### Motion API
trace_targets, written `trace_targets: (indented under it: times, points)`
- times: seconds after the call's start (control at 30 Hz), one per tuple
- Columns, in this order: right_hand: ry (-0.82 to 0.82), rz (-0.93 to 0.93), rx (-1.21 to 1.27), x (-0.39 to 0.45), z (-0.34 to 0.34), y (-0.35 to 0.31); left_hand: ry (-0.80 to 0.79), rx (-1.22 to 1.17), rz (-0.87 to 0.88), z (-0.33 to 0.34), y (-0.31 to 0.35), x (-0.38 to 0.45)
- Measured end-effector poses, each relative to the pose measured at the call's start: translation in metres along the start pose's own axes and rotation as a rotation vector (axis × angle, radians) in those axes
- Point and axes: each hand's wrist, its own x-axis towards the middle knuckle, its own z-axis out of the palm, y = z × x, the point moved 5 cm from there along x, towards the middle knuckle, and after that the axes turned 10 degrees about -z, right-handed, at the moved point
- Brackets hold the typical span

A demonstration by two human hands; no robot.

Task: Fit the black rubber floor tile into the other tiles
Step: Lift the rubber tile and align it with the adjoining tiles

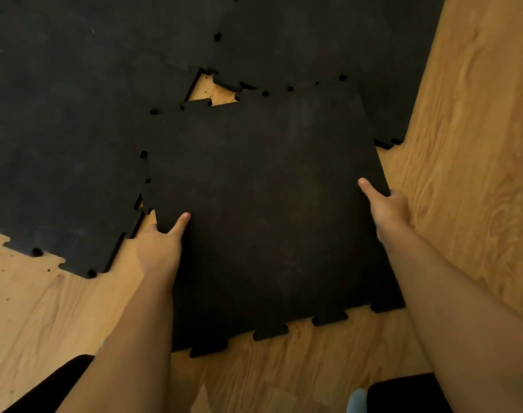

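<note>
Gripping from both sides, our fingers (pixel 181 222) are clamped on the black rubber floor tile (pixel 269 210): left hand (pixel 160 248) on its nine o'clock edge, right hand (pixel 385 204) on its three o'clock edge. The tile is matte, square, with jigsaw tabs along its six o'clock edge. Its twelve o'clock edge overlaps the laid tiles (pixel 75 114) on the wooden floor (pixel 478 144), a small gap (pixel 208 90) showing at eleven o'clock.
</note>
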Motion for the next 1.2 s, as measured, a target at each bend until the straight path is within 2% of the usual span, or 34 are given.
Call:
trace_targets:
  times: [0.1, 0.27, 0.43, 0.53, 0.63, 0.8, 0.93, 1.1, 1.2]
  points:
    - [0.07, 0.042, 0.186, -0.013, -0.001, 0.003, 0.085, 0.029, 0.057, -0.018, 0.011, -0.003]
    - [0.233, 0.142, 0.355, -0.059, -0.001, 0.039, 0.197, 0.106, 0.305, -0.045, 0.043, -0.006]
    - [0.358, 0.314, 0.479, -0.106, -0.002, 0.077, 0.138, 0.285, 0.457, -0.044, 0.085, 0.002]
    - [0.304, 0.393, 0.53, -0.121, 0.007, 0.091, 0.087, 0.405, 0.448, -0.035, 0.096, 0.014]
    - [0.209, 0.394, 0.536, -0.123, 0.018, 0.092, 0.065, 0.471, 0.446, -0.033, 0.101, 0.022]
    - [0.239, 0.462, 0.504, -0.127, 0.016, 0.088, 0.034, 0.511, 0.431, -0.031, 0.107, 0.029]
    - [0.252, 0.425, 0.484, -0.128, 0.016, 0.088, 0.052, 0.498, 0.416, -0.029, 0.103, 0.034]
    - [0.273, 0.363, 0.322, -0.129, 0.017, 0.09, 0.096, 0.498, 0.41, -0.027, 0.099, 0.032]
    - [0.316, 0.302, 0.307, -0.132, 0.015, 0.09, 0.133, 0.367, 0.399, -0.031, 0.096, 0.029]
